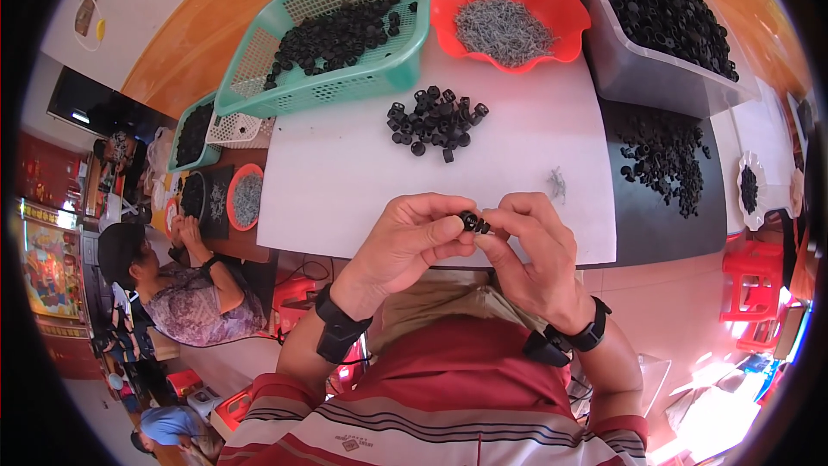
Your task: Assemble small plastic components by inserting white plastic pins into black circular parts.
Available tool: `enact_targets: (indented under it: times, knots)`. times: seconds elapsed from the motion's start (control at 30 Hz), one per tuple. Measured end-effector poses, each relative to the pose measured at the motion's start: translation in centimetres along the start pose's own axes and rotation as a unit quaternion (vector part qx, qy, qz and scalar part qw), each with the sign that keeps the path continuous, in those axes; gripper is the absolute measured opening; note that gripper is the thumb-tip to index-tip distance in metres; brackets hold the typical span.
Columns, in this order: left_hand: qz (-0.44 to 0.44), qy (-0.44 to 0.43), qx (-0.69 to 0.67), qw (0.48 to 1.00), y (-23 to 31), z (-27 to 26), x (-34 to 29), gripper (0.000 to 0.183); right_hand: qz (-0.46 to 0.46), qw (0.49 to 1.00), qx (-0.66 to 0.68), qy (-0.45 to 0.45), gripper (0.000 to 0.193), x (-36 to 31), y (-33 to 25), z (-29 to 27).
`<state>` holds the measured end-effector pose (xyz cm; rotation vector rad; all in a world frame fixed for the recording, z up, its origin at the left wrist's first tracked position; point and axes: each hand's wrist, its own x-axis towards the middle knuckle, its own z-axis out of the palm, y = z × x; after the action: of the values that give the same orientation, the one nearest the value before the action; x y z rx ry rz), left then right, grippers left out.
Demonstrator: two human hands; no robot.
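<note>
My left hand (398,243) pinches a small round black plastic part (468,220) between thumb and fingers. Right against it, my right hand (542,257) grips a second small black piece (484,228) with thumb and forefinger. The two pieces meet or nearly meet; whether they are joined I cannot tell. Both hands are above the near edge of a white sheet (345,190). Beyond them on the sheet lies a loose heap of black plastic parts (435,122). A little bunch of thin silvery screws or pins (557,183) rests beyond my right hand.
A green basket (345,100) of black parts stands far left, beside a red scalloped bowl (567,19) of silvery pins. Far right is a clear bin (664,86) of black parts. More black pieces (664,160) lie on a dark mat. A co-worker (194,293) sits at left; red stools (752,280) stand right.
</note>
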<state>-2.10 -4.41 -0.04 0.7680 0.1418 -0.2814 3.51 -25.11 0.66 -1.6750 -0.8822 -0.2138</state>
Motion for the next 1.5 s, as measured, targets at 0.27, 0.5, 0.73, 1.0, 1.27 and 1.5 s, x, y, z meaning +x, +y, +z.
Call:
enact_targets:
  times: [0.27,0.5,0.73,1.0,1.27,1.5]
  knots:
    - [0.006,0.007,0.02,1.0,-0.1,0.5,0.2,0.028,0.013,1.0,-0.016,-0.015,0.027,-0.1,0.0,-0.2]
    - [0.015,0.012,0.034,0.999,-0.3,0.4,0.0,0.026,-0.001,1.0,-0.017,-0.007,0.027,-0.2,0.3,0.2]
    - [0.04,0.03,0.042,0.998,-1.0,1.1,0.0,0.025,-0.041,0.999,-0.017,0.027,0.032,-0.3,0.5,0.3]
    - [0.053,0.027,0.02,0.998,-1.8,1.4,-0.2,0.026,-0.038,0.998,-0.023,0.037,0.038,-0.9,0.3,0.3]
    - [0.066,0.034,0.027,0.997,-2.4,1.7,-0.4,0.024,-0.073,0.996,-0.035,0.038,0.041,-1.1,0.4,0.2]
    - [0.106,0.053,0.154,0.981,-2.0,2.8,-0.7,0.024,-0.077,0.996,-0.035,0.025,0.041,-1.2,0.1,-0.2]
